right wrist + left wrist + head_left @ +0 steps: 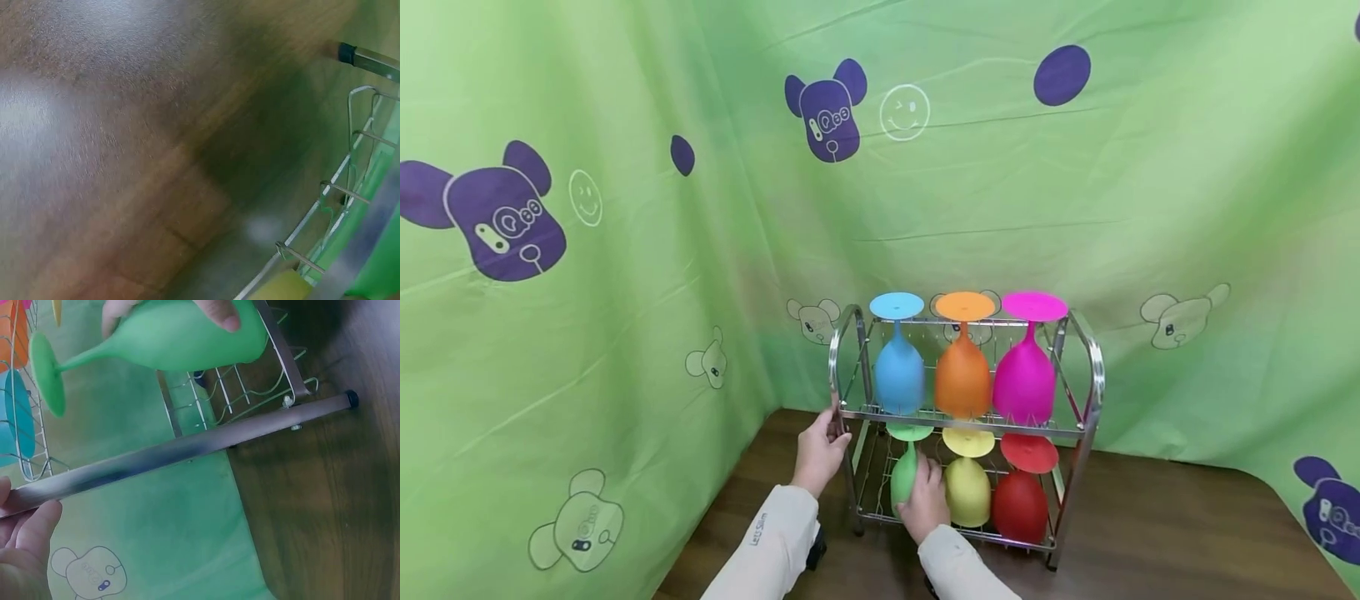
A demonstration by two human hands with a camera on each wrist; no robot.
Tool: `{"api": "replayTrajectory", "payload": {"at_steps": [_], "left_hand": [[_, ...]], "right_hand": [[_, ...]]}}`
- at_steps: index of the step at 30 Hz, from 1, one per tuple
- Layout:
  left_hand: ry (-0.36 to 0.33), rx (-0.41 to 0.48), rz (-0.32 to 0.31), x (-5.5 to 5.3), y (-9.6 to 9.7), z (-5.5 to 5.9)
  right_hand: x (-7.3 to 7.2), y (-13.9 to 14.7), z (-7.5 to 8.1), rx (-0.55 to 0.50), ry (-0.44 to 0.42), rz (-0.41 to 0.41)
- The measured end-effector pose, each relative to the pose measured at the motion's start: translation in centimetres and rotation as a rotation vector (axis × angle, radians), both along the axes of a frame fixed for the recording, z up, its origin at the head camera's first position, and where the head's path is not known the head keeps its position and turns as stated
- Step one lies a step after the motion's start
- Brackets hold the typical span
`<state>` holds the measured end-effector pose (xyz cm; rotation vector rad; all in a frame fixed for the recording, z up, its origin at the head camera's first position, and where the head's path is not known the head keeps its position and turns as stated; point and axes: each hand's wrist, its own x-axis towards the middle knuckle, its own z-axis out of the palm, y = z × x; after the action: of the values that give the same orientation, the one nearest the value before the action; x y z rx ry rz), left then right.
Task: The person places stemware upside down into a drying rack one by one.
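Note:
A two-tier metal rack holds upside-down goblets. My left hand grips its left post with thumb and fingers. Around the bowl of the green goblet, at the left of the lower tier, curl the fingers of my right hand. In the left wrist view the green goblet shows its foot and stem, with parts of the right hand on its bowl. Beside it on the lower tier are a yellow goblet and a red goblet.
Blue, orange and magenta goblets stand upside down along the upper tier. The rack rests on a dark wooden table. Green patterned cloth hangs behind and to the left.

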<state>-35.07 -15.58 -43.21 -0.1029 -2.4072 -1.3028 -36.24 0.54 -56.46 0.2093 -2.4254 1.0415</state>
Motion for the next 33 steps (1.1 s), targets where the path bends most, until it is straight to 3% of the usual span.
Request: {"api": "replayTrajectory", "payload": {"at_steps": [7,16,21,23,27,33], "left_hand": [[0.044,-0.015,-0.032,0.2,0.3,-0.2],[0.074,-0.084,-0.068,-0.4,0.4,-0.8],[0.021,-0.145,-0.124,-0.3,-0.1,-1.9],[-0.011,-0.155,-0.140,-0.2,-0.5,-2.5],[-0.023,-0.218,-0.111,0.3,-2.5,-3.9],[-0.069,-0.346,-0.021,1.5,-7.0,-5.2]], "right_hand": [[0.9,0.6,-0.5,0.023,0.003,-0.009],[1.4,1.3,0.0,-0.007,-0.080,-0.042],[1.8,2.5,1.0,-0.034,-0.100,0.022],[2.0,3.3,1.5,-0.037,-0.076,0.075],[2.5,4.9,2.6,0.008,-0.017,0.175],[3.8,9.4,2.8,0.248,0.208,0.196]]}}
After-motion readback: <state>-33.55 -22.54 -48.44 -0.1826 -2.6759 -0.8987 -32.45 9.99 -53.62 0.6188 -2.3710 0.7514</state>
